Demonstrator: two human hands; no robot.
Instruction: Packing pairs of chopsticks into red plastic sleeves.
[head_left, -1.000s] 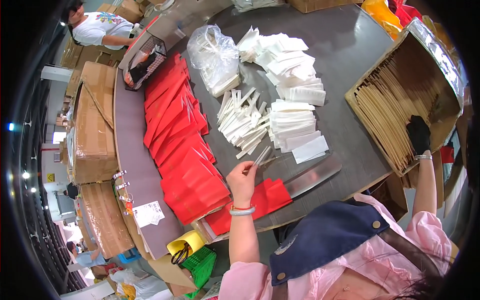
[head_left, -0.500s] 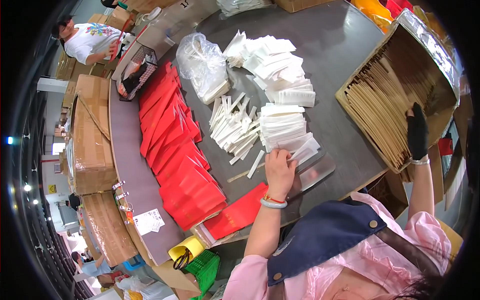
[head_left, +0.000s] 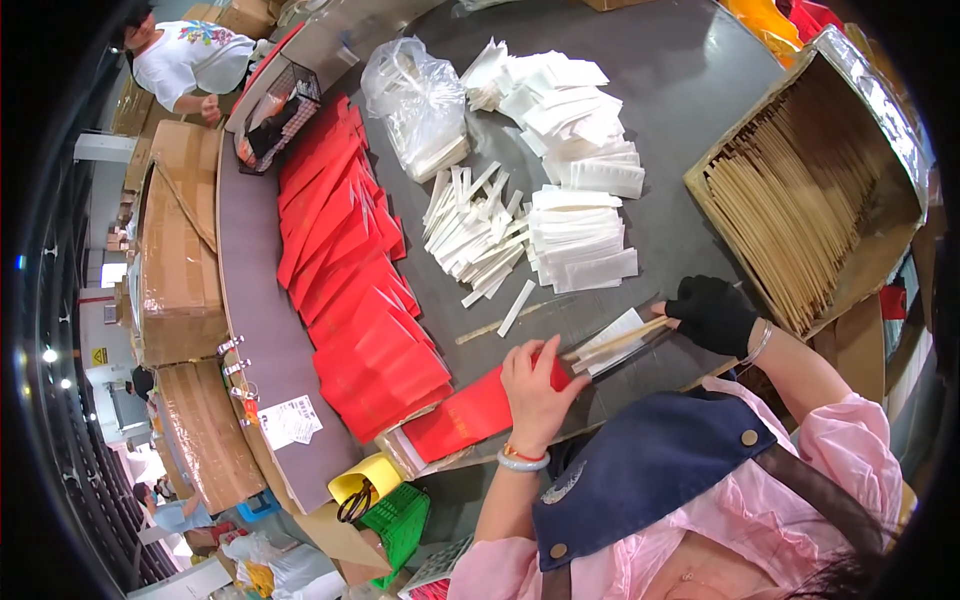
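My left hand point(head_left: 533, 392) curls over the right end of a long red envelope point(head_left: 455, 415), gripping it near its mouth. My right hand point(head_left: 712, 315), in a black fingerless glove, pinches a slim tan wooden piece point(head_left: 640, 328), perhaps a closed folding fan. That piece lies over a white paper slip point(head_left: 612, 340), its far end close to my left fingers. To the right, a cardboard box point(head_left: 738, 135) holds rows of similar tan pieces point(head_left: 790, 220). Overlapping red envelopes point(head_left: 350, 250) run along the left of the dark table point(head_left: 670, 150).
White paper packets point(head_left: 580, 230) and narrow white strips point(head_left: 475, 235) lie mid-table beside a clear plastic bag point(head_left: 412, 105). A wire basket point(head_left: 280, 120) stands at the far left. Near the front edge is a yellow holder point(head_left: 365, 482) with scissors. Another person point(head_left: 190, 65) stands beyond.
My right hand has come out of the box leftward with a slim tan piece. My left hand has moved from the white slips to the red envelope's end.
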